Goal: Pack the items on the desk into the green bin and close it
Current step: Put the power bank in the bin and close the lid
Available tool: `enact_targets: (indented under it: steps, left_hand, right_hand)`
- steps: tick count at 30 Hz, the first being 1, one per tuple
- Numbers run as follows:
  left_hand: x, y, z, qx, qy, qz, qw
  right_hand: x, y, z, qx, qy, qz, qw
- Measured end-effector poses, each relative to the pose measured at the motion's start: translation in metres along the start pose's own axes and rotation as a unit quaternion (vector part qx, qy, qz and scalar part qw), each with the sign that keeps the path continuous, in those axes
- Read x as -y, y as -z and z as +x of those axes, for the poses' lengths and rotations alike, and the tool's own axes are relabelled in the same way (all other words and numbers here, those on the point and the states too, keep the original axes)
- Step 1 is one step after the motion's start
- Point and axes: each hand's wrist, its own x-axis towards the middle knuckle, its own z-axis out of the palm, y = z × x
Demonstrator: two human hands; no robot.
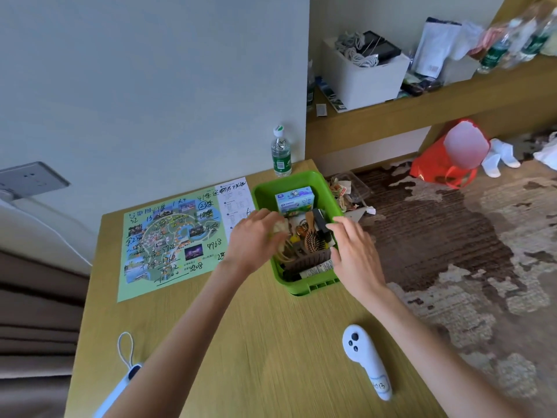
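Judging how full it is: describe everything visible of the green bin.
The green bin is a glossy plastic box, lidless, upright near the desk's right edge, crowded with a tissue pack, comb and more. The left hand grips a pale item inside; the right hand lies over its right rim.

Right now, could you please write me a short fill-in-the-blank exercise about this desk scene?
The bin is coloured ____.
The map lies on the bin's ____ side.
The blue-and-white box sits ____ the bin.
The left hand holds a pale crumpled item over the ____.
Missing words: green, left, inside, bin.
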Motion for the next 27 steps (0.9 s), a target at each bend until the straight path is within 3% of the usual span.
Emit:
enact_targets:
  steps: [4, 9, 17, 19, 22, 27]
  left_hand:
    - [0.043, 0.027, -0.057, -0.088, 0.109, -0.056, 0.989]
    - [0.109, 0.033, -0.166, -0.08, 0.284, -0.054, 0.954]
    - [0.16, 0.003, -0.329, 0.115, 0.48, -0.045, 0.869]
    - [0.162, -0.008, -0.351, 0.145, 0.488, -0.039, 0.86]
    - [0.169, -0.02, -0.365, 0.147, 0.46, 0.016, 0.876]
    - [0.182, -0.02, -0.365, 0.14, 0.429, 0.0, 0.892]
  right_hand:
    - [0.042, -0.006, -0.009, -0.014, 0.061, 0.059, 0.996]
    - [0.105, -0.04, -0.037, 0.025, 0.153, 0.114, 0.981]
    - [0.179, -0.117, -0.103, 0.199, 0.247, 0.131, 0.939]
    - [0.188, -0.129, -0.111, 0.231, 0.236, 0.137, 0.934]
    - [0.195, -0.139, -0.116, 0.264, 0.201, 0.144, 0.932]
    - [0.202, -0.144, -0.116, 0.285, 0.143, 0.161, 0.934]
